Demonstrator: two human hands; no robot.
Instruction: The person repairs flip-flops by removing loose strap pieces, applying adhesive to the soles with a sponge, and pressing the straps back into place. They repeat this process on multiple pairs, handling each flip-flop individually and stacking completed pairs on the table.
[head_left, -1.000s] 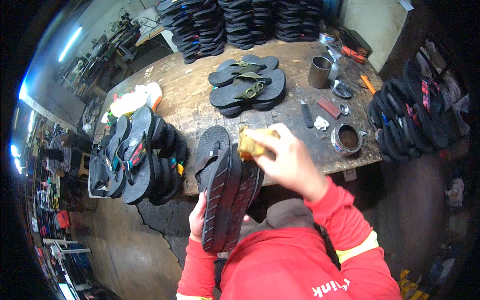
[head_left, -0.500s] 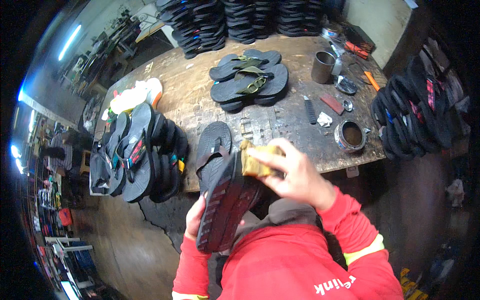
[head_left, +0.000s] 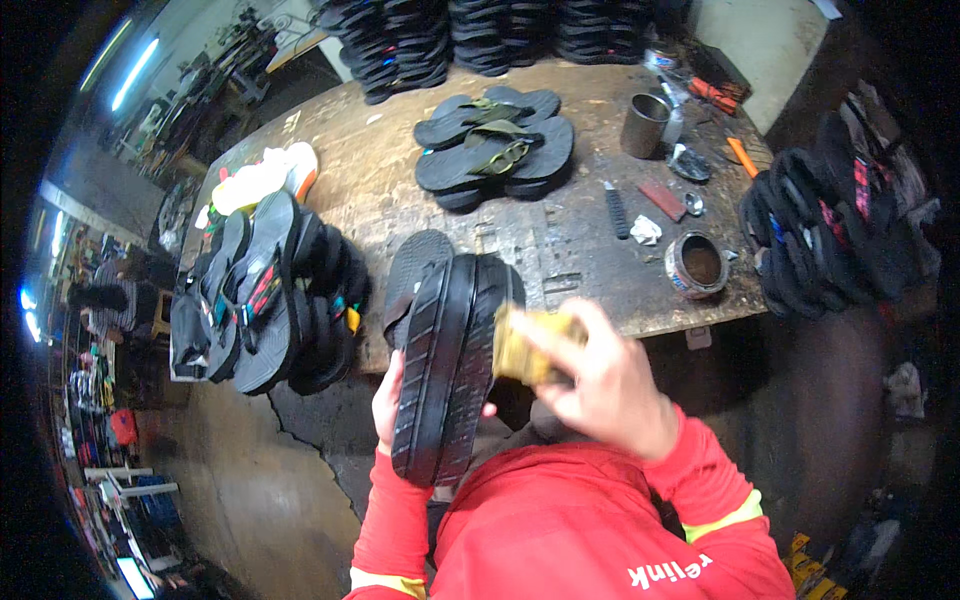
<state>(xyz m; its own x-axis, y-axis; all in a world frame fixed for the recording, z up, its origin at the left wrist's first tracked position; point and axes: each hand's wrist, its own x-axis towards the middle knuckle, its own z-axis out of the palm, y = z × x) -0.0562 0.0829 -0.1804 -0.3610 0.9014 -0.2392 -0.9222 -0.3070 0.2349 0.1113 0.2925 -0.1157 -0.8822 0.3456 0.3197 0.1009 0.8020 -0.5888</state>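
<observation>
My left hand (head_left: 388,402) is wrapped around thick black sandals (head_left: 432,370), turned so their grooved, hatched surfaces face up. Whether one or two are in the grip I cannot tell. Just behind them shows another black sandal footbed (head_left: 422,258), partly covered. To their right, my right hand (head_left: 625,390) grips a yellow, blocky sponge (head_left: 528,348), blurred by motion, with its left side at the sandals' edge. Further up the table rest black sandals with olive straps (head_left: 500,150), piled together.
The worn wooden table (head_left: 370,160) carries stacked sandals (head_left: 275,300) at left and more sandals (head_left: 830,230) at right. A metal cup (head_left: 646,125), an open glue tin (head_left: 698,265), a black-handled tool (head_left: 616,210) and a red block (head_left: 662,200) lie at right. Tall sandal stacks (head_left: 490,35) stand behind.
The held sandals have turned, bringing more of their hatched surface into view. My right hand with the sponge has moved lower and slightly right along their edge.
</observation>
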